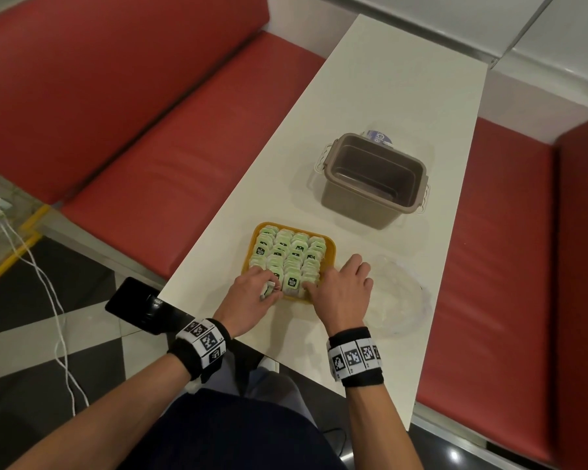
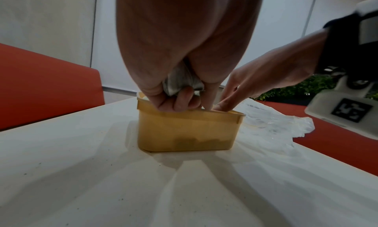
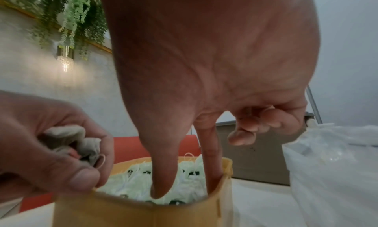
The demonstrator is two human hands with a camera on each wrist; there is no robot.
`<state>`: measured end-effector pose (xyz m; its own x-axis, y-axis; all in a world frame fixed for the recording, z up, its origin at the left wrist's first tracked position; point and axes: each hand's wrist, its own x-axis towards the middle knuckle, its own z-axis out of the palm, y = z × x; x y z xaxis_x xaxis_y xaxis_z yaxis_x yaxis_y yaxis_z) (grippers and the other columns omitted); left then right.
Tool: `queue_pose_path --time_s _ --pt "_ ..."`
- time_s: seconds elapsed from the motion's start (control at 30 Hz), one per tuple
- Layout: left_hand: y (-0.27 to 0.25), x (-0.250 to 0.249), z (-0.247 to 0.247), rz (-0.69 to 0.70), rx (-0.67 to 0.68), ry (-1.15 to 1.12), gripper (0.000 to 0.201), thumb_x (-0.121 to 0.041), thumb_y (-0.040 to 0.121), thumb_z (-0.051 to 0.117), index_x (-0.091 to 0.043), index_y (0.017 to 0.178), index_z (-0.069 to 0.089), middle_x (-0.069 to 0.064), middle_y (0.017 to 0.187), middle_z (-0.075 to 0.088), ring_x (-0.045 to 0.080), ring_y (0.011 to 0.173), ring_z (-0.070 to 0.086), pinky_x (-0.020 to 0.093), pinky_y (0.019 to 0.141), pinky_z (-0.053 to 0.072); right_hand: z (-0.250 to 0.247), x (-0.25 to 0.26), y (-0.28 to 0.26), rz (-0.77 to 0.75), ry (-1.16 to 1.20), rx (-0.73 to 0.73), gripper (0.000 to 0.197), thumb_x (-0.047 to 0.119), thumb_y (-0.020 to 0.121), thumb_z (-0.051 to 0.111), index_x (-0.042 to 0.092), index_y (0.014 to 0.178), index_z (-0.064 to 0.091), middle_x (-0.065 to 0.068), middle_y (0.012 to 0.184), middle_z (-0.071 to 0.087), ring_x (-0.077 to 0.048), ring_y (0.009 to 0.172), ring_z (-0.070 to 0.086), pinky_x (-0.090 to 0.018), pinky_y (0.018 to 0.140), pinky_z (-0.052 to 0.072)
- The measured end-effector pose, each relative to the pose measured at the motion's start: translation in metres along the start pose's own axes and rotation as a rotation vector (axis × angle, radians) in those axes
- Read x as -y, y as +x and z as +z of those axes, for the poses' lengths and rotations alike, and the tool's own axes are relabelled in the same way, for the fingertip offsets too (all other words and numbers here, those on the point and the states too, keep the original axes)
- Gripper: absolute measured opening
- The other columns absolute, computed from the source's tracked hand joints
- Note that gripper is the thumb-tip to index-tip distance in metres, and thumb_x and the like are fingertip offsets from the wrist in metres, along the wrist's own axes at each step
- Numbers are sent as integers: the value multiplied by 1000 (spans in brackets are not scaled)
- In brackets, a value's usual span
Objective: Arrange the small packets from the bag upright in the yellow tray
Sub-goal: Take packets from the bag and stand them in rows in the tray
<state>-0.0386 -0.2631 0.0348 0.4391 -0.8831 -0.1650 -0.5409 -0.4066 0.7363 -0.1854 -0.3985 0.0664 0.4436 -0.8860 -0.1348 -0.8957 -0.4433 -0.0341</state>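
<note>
The tea packets (image 1: 287, 257) stand in four rows inside the yellow tray (image 1: 331, 254), nearly full. My left hand (image 1: 252, 300) holds a few more, fingers curled round them, at the tray's 7 o'clock corner. My right hand (image 1: 340, 290) holds nothing; thumb and forefinger reach straight down into the 5 o'clock corner, pressing the rows apart. I judge the gap lies nearer my right hand, so the left must cross toward 3 o'clock.

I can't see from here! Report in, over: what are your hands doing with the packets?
Left hand grips spare packets. Right hand fingers parting rows in yellow tray. Tray nearly full. Nothing blocking.
</note>
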Motion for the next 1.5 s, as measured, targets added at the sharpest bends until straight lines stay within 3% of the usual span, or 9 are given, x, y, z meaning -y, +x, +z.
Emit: queue_pose_path --time_s 0.07,0.23,0.47,0.7,1.0,1.17,1.27,1.33,1.5 --pt "0 -1 2 11 -5 19 11 -28 97 78 -23 106 72 -5 109 62 19 105 63 38 92 53 4 3 5 1 -30 70 50 69 81 79 19 88 74 -9 118 47 -36 113 43 -46 91 41" --pt "-1 -1 2 3 -5 8 11 -29 98 77 -24 106 71 -6 108 60 17 100 61 34 86 50 17 3 12 29 -18 110 9 20 89 74 19 86 66 -10 119 48 -38 116 42 -45 93 40" --pt "-1 0 3 30 -10 19 11 -29 98 77 -23 106 71 -7 107 59 15 99 61 35 88 51 22 0 6 21 -35 98 42 52 72 94 17 85 74 -8 114 47 -36 111 41 -46 90 40" --pt "-1 3 7 114 -7 63 4 -27 102 73 -25 104 76 -8 103 55 12 92 61 37 85 55 22 1 10 48 -29 109 15 3 85 66 16 80 60 -11 118 48 -39 115 42 -48 92 41" --pt "3 5 3 142 16 35 2 -26 101 74 -25 102 75 -7 101 56 10 91 58 38 86 54 35 -1 12 68 -69 -15 37 37 59 101 20 66 69 -3 99 43 -31 97 39 -42 77 34" --pt "0 -9 -12 50 8 -183 14 -36 96 80 -31 108 74 -9 111 67 4 107 65 20 90 51 22 -9 14 -5 0 -34 52 55 54 102 20 83 76 -4 110 49 -32 105 41 -45 83 43" --pt "-2 -22 -24 -90 49 -415 17 -34 101 75 -34 117 70 -18 117 72 -1 111 65 17 90 49 8 -13 14 -16 121 -92 49 56 64 95 28 99 76 -2 124 51 -31 114 41 -45 89 45" --pt "-3 -31 -28 -186 88 -665 20 -18 106 66 -27 123 68 -11 101 72 12 90 66 25 71 48 -3 -13 11 -29 230 -146 42 54 81 87 30 112 74 -1 127 54 -30 117 43 -44 92 47" --pt "-4 -45 -33 -188 83 -901 33 2 108 51 -18 134 57 22 108 71 26 84 64 31 59 42 -37 -1 -3 -136 836 -23 15 45 104 69 31 103 74 15 83 67 -2 80 63 -19 71 47"
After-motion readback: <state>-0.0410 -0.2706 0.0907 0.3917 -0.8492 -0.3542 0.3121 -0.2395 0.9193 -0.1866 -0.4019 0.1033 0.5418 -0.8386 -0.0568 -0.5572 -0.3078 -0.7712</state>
